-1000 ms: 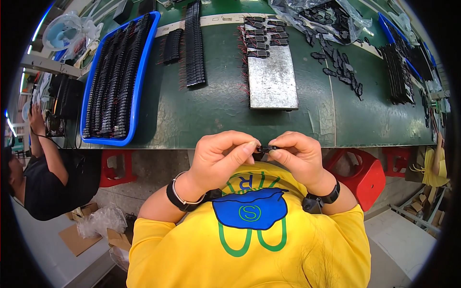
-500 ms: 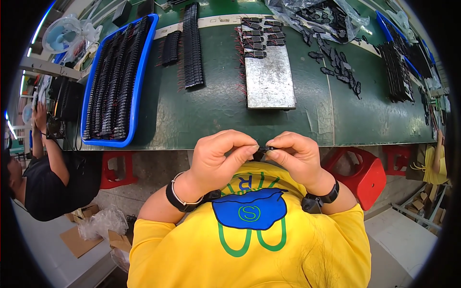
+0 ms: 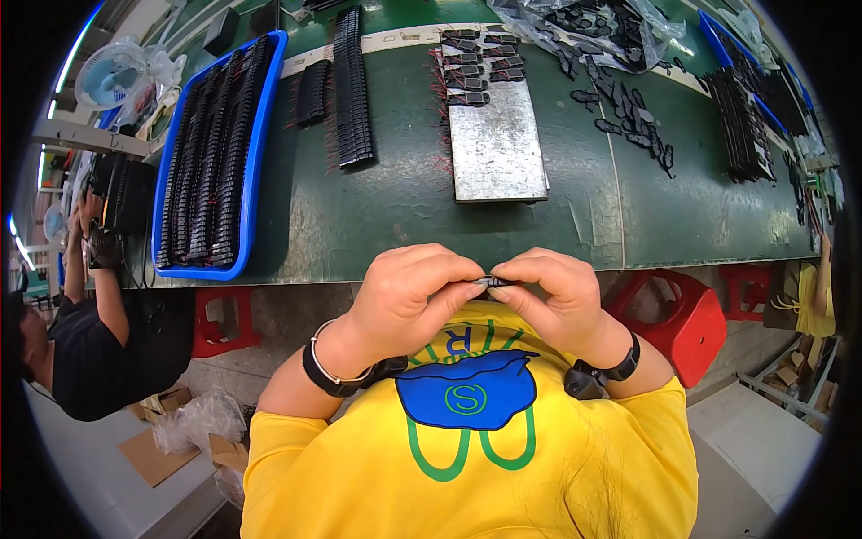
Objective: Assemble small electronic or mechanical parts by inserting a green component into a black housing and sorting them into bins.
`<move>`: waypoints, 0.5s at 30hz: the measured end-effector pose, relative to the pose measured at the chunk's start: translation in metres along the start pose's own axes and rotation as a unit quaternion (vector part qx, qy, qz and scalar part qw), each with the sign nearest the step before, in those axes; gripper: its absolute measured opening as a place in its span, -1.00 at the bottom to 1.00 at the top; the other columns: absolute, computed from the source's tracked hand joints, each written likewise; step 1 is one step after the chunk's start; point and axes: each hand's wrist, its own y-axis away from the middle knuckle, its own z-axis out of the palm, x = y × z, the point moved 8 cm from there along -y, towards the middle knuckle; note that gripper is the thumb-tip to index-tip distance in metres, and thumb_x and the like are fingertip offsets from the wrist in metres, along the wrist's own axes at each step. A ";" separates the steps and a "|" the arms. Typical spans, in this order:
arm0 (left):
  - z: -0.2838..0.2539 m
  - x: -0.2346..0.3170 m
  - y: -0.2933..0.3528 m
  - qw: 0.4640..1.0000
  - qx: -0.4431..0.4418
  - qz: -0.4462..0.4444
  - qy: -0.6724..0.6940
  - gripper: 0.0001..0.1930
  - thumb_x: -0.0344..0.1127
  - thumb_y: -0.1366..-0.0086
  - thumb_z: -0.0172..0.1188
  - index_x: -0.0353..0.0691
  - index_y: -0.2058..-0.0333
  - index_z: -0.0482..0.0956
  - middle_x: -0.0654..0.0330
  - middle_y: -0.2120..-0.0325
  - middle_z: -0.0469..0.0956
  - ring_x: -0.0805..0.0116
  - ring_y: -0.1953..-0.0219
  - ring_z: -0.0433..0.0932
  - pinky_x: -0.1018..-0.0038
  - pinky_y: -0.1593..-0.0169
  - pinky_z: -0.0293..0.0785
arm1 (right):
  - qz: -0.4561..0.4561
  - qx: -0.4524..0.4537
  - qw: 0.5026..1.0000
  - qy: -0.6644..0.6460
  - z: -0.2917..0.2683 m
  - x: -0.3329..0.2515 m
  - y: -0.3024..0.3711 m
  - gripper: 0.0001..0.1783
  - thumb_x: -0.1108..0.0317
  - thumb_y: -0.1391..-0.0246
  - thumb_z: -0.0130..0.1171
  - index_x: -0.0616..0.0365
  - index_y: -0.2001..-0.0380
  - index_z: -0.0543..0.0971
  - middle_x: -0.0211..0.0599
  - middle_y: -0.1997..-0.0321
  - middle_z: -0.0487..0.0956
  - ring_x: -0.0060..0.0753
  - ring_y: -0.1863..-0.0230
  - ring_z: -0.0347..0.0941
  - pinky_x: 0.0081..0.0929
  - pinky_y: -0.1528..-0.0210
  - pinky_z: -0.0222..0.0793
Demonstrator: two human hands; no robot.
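Looks like a busy workshop, with a green table stretching across most of the view. Pinching a small dark part between the fingers of the left hand and those of the right hand, thumb and index on both sides, with the tips nearly touching. Held at the table's near edge, just in front of a yellow shirt. Not clenched, not let go either, just a fingertip grip from both ends. Can't make out much detail, being mostly covered by fingertips.

As for the step in hand, would call it close two-handed work on that one part; can't say more than that. As for the next move, probably calls for a steady hold on one side and fine control on the other.

Further out, straight ahead: a metal plate with black wired pieces at its far end. To the right, loose black pieces near a clear plastic bag. To the left, a long black row beside a shorter row, then a blue tray packed with more. Past the table, a red stool on the right and a person in black far left.
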 end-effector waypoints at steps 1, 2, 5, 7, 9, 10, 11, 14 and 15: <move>0.000 -0.001 0.001 1.000 -0.001 0.000 0.000 -0.83 -0.51 -0.02 0.32 -0.33 0.36 0.58 0.10 0.51 0.56 0.29 0.47 0.56 0.51 0.41 0.44 | 0.011 -0.001 1.000 -0.006 -0.001 -0.001 -0.001 -0.81 0.59 0.09 0.28 0.28 0.32 0.57 -0.22 0.46 0.58 -0.43 0.48 0.50 -0.58 0.46 0.36; -0.002 -0.003 0.003 1.000 0.011 -0.009 0.015 -0.83 -0.51 -0.02 0.32 -0.32 0.36 0.59 0.10 0.50 0.56 0.29 0.47 0.56 0.51 0.41 0.44 | 0.021 -0.002 1.000 -0.011 -0.001 0.000 -0.002 -0.81 0.59 0.10 0.28 0.28 0.33 0.57 -0.21 0.45 0.58 -0.42 0.49 0.50 -0.57 0.47 0.36; -0.005 -0.009 0.007 0.998 0.037 -0.026 0.041 -0.83 -0.51 -0.01 0.33 -0.31 0.37 0.59 0.10 0.50 0.57 0.27 0.48 0.56 0.52 0.41 0.44 | 0.039 -0.002 0.998 -0.041 0.000 0.003 -0.005 -0.81 0.59 0.11 0.29 0.28 0.35 0.56 -0.20 0.46 0.58 -0.38 0.50 0.50 -0.56 0.46 0.37; -0.006 -0.015 0.010 0.995 0.051 -0.050 0.070 -0.84 -0.51 0.01 0.33 -0.30 0.39 0.59 0.10 0.51 0.56 0.25 0.49 0.55 0.49 0.41 0.44 | 0.043 -0.006 0.997 -0.061 0.002 0.003 -0.007 -0.81 0.59 0.12 0.30 0.28 0.36 0.56 -0.19 0.46 0.57 -0.36 0.50 0.51 -0.55 0.46 0.37; -0.008 -0.016 0.009 0.993 0.063 -0.064 0.076 -0.85 -0.51 0.02 0.33 -0.30 0.40 0.59 0.11 0.51 0.56 0.25 0.50 0.54 0.48 0.42 0.44 | -0.022 -0.017 1.000 0.007 0.002 -0.006 -0.009 -0.81 0.59 0.14 0.30 0.27 0.37 0.56 -0.19 0.48 0.57 -0.34 0.51 0.51 -0.53 0.48 0.38; -0.010 -0.010 0.005 0.998 0.047 -0.030 0.043 -0.85 -0.51 0.03 0.33 -0.29 0.41 0.59 0.11 0.51 0.56 0.24 0.49 0.54 0.47 0.41 0.45 | -0.057 -0.020 0.997 0.039 0.005 -0.011 -0.012 -0.80 0.59 0.15 0.30 0.27 0.37 0.56 -0.19 0.48 0.57 -0.33 0.52 0.51 -0.52 0.49 0.38; -0.012 -0.005 0.000 0.999 0.030 0.003 0.009 -0.85 -0.51 0.04 0.33 -0.29 0.42 0.59 0.12 0.51 0.56 0.23 0.49 0.54 0.45 0.41 0.45 | -0.065 -0.021 0.997 0.031 0.008 -0.012 -0.014 -0.80 0.59 0.15 0.30 0.27 0.37 0.56 -0.19 0.48 0.57 -0.33 0.52 0.51 -0.52 0.49 0.38; -0.022 0.006 0.000 0.997 -0.019 0.028 -0.070 -0.85 -0.50 0.05 0.33 -0.27 0.43 0.60 0.12 0.51 0.56 0.20 0.48 0.54 0.44 0.39 0.47 | -0.122 -0.027 0.988 0.095 0.016 -0.023 -0.018 -0.80 0.60 0.18 0.29 0.26 0.38 0.56 -0.21 0.50 0.56 -0.32 0.54 0.51 -0.48 0.52 0.38; -0.022 0.008 -0.001 0.993 -0.057 0.023 -0.103 -0.85 -0.49 0.05 0.33 -0.25 0.44 0.60 0.12 0.51 0.56 0.19 0.47 0.55 0.43 0.38 0.47 | -0.130 -0.027 0.987 0.092 0.018 -0.027 -0.020 -0.80 0.60 0.18 0.29 0.26 0.38 0.56 -0.21 0.50 0.56 -0.32 0.54 0.51 -0.48 0.52 0.38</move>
